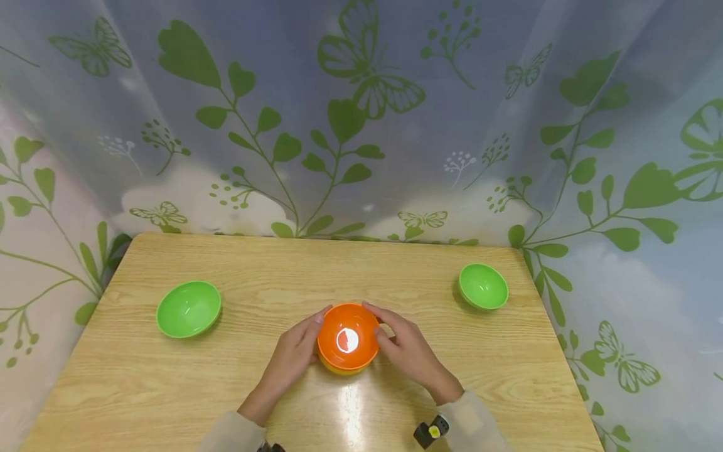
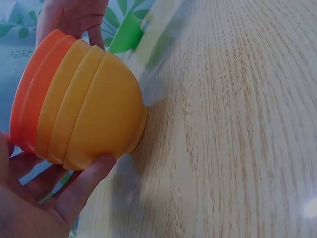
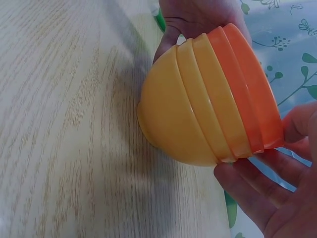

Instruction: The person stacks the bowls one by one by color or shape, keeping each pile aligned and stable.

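A stack of nested bowls stands in front of me on the table, with orange bowls (image 1: 347, 323) on top and yellow bowls (image 2: 106, 106) beneath. From the left side, my left hand (image 1: 295, 350) holds the stack, fingers spread along its wall. My right hand (image 1: 411, 351) grips it from the opposite side, thumb near the orange rim and fingertips lower on the yellow bowls. In the right wrist view the yellow foot of the stack is close over the wood. The top orange bowl shows only a bright reflection inside.
A green bowl (image 1: 189, 309) sits on the left of the wooden table (image 1: 271, 263). Another green bowl (image 1: 483, 287) stands at the far right, near the table's edge. Behind the table hangs a curtain (image 1: 395, 163) with leaf and butterfly prints.
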The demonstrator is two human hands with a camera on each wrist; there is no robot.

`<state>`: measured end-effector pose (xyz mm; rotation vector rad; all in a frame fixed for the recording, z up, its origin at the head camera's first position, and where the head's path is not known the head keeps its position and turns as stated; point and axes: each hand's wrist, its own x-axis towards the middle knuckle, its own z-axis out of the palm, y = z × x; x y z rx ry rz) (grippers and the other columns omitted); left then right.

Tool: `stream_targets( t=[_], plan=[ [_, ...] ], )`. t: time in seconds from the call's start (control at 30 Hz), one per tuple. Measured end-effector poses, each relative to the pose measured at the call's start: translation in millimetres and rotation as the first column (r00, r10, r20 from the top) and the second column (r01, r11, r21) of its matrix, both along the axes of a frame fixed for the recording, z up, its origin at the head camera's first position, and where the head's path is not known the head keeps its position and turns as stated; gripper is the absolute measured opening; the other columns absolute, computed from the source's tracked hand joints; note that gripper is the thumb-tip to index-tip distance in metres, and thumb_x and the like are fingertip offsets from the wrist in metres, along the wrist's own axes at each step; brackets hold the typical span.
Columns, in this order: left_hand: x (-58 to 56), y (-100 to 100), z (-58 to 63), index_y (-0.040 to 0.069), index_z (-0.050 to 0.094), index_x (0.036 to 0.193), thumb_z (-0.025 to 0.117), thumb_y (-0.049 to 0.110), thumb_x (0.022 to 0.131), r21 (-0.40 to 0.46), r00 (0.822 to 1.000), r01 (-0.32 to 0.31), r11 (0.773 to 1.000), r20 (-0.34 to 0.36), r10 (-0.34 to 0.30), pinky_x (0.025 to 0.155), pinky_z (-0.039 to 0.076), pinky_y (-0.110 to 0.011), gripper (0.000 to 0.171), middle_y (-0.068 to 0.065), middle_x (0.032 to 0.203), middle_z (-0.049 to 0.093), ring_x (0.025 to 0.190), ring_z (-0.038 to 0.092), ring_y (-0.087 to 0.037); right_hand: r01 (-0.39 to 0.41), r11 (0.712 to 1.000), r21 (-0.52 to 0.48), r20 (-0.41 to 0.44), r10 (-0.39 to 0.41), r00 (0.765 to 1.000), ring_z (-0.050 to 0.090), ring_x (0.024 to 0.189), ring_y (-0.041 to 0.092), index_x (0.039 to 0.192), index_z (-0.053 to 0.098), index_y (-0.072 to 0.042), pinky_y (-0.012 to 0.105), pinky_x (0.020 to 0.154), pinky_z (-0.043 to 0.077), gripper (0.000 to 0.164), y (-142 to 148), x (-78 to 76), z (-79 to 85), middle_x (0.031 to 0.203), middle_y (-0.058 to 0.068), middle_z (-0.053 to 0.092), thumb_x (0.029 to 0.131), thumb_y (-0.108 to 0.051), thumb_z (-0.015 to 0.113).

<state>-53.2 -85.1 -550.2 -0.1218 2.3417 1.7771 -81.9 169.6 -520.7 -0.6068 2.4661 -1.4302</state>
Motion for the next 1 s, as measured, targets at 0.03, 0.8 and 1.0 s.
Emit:
stream_targets(
  t=[0.03, 0.8, 1.0],
  plan=[
    [0.2, 0.0, -0.3, 0.03, 0.063, 0.155, 0.044, 0.052, 0.117, -0.002, 1.0, 0.0, 1.0, 0.003, 0.0, 0.075, 0.067, -0.032, 0.048, -0.004, 0.161, 0.06, 0.112, 0.072, -0.023, 0.001, 1.0, -0.005, 0.0, -0.001, 1.0, 0.065, 0.13, 0.031, 0.162, 0.053, -0.012, 0.019, 0.088, 0.063, 0.051, 0.0, 0.1, -0.6, 0.155, 0.011, 0.064, 0.11, -0.007, 0.056],
    [0.3, -1.1, 0.1, 0.028, 0.064, 0.154, 0.043, 0.054, 0.116, 0.007, 1.0, 0.003, 1.0, 0.0, -0.003, 0.073, 0.067, -0.033, 0.05, -0.007, 0.156, 0.064, 0.095, 0.071, -0.016, 0.112, 0.993, -0.045, 0.061, -0.109, 0.992, 0.062, 0.141, 0.027, 0.161, 0.054, -0.02, 0.056, 0.122, 0.049, 0.046, -2.4, 7.9, -15.5, 0.161, 0.001, 0.06, 0.115, -0.021, 0.055],
    [0.1, -1.3, -0.4, 0.028, 0.065, 0.153, 0.043, 0.054, 0.117, 0.007, 1.0, 0.005, 1.0, -0.004, -0.005, 0.073, 0.067, -0.035, 0.05, -0.007, 0.155, 0.065, 0.094, 0.07, -0.016, 0.132, 0.988, -0.076, 0.103, -0.124, 0.987, 0.06, 0.144, 0.027, 0.161, 0.054, -0.017, 0.059, 0.128, 0.042, 0.046, -2.6, 10.2, -17.9, 0.162, 0.001, 0.059, 0.115, -0.022, 0.055]
  ],
)
